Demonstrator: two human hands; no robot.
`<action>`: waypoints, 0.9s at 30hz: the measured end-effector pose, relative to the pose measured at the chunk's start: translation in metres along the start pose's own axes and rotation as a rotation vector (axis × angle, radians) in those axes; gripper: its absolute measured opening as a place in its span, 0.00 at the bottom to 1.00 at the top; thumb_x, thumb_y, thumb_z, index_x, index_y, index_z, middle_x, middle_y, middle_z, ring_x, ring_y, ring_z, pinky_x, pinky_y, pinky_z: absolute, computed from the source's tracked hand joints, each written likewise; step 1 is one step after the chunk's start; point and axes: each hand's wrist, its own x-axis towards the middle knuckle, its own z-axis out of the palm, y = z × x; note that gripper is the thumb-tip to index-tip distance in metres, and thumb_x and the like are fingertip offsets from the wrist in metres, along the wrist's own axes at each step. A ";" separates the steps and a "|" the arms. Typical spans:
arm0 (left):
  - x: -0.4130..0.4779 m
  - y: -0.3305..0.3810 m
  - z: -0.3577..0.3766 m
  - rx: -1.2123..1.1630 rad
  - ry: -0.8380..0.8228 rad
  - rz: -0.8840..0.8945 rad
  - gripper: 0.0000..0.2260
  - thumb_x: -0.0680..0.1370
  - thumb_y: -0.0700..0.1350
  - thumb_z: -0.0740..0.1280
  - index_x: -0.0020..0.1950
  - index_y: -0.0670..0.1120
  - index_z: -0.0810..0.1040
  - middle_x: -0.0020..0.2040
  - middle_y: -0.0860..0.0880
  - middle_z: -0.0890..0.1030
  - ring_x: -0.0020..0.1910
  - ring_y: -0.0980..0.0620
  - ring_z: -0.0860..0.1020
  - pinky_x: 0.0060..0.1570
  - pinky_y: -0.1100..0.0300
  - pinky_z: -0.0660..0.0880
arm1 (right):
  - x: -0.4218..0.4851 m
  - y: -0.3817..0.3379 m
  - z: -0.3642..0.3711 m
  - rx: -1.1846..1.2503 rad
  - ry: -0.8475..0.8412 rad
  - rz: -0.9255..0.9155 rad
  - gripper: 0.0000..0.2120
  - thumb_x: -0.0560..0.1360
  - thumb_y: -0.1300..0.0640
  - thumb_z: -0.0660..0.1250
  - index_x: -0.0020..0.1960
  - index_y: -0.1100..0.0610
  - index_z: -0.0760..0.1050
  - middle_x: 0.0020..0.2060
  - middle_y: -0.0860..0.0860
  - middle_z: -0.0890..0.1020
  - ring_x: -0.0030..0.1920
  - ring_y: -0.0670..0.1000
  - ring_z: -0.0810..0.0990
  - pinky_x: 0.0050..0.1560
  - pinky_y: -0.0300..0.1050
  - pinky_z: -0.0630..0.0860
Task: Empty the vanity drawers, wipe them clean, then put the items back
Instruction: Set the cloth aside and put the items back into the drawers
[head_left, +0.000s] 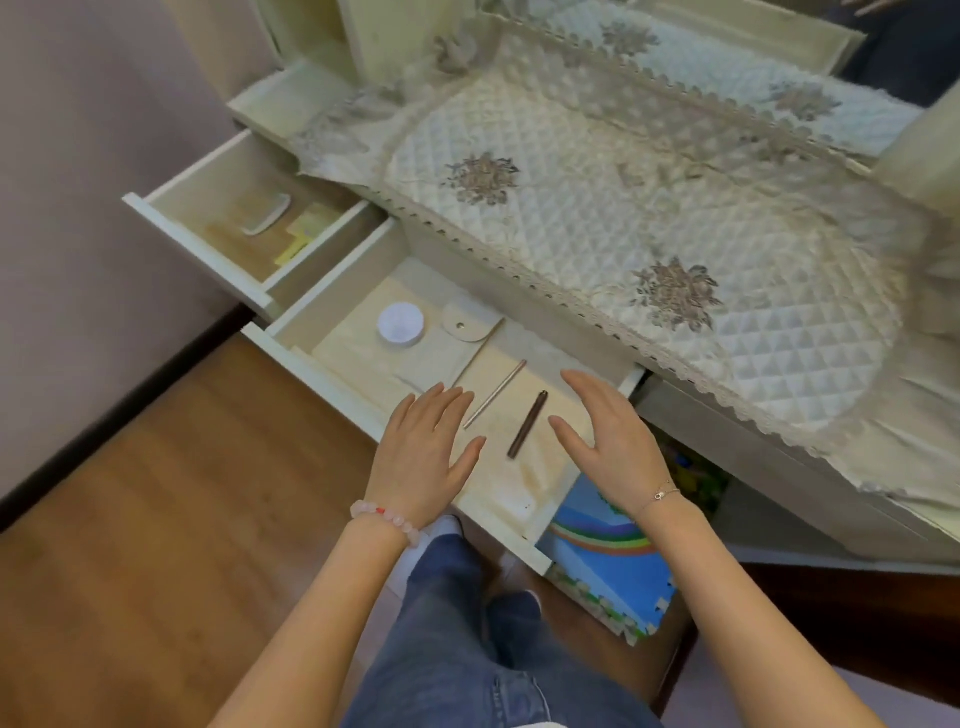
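Cream drawer (353, 358) pulled out, L hand (423, 447) & R hand (608, 441) both spread flat, holding nothing, over its front end, brown pen (527, 423) lay btwn them, round white box (400, 323) sat further back.

Home bedroom, cloth-covered vanity (623, 218), open drawers (332, 312), wooden floor (156, 493)

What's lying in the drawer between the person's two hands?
The head view shows two slim sticks between left hand and right hand: a dark brown pen and a pale pencil.
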 end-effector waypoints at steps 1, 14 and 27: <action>0.003 -0.007 -0.001 -0.004 -0.005 -0.008 0.23 0.77 0.55 0.56 0.64 0.43 0.75 0.61 0.45 0.78 0.64 0.44 0.74 0.64 0.46 0.67 | 0.008 -0.003 0.003 -0.003 -0.005 -0.002 0.26 0.78 0.46 0.58 0.73 0.53 0.60 0.70 0.49 0.66 0.70 0.48 0.63 0.66 0.34 0.54; 0.055 -0.079 -0.004 -0.107 -0.076 -0.032 0.25 0.78 0.57 0.53 0.67 0.43 0.72 0.64 0.45 0.76 0.67 0.45 0.71 0.68 0.50 0.59 | 0.107 -0.017 0.023 0.021 -0.024 0.096 0.25 0.78 0.48 0.59 0.72 0.55 0.61 0.69 0.51 0.68 0.68 0.50 0.66 0.65 0.40 0.62; 0.026 -0.125 0.005 -0.300 -0.012 -0.356 0.25 0.79 0.52 0.60 0.74 0.45 0.60 0.75 0.48 0.59 0.73 0.51 0.58 0.67 0.62 0.53 | 0.135 -0.008 0.028 -0.027 -0.002 0.082 0.24 0.78 0.51 0.60 0.72 0.58 0.62 0.69 0.55 0.68 0.70 0.53 0.64 0.68 0.43 0.58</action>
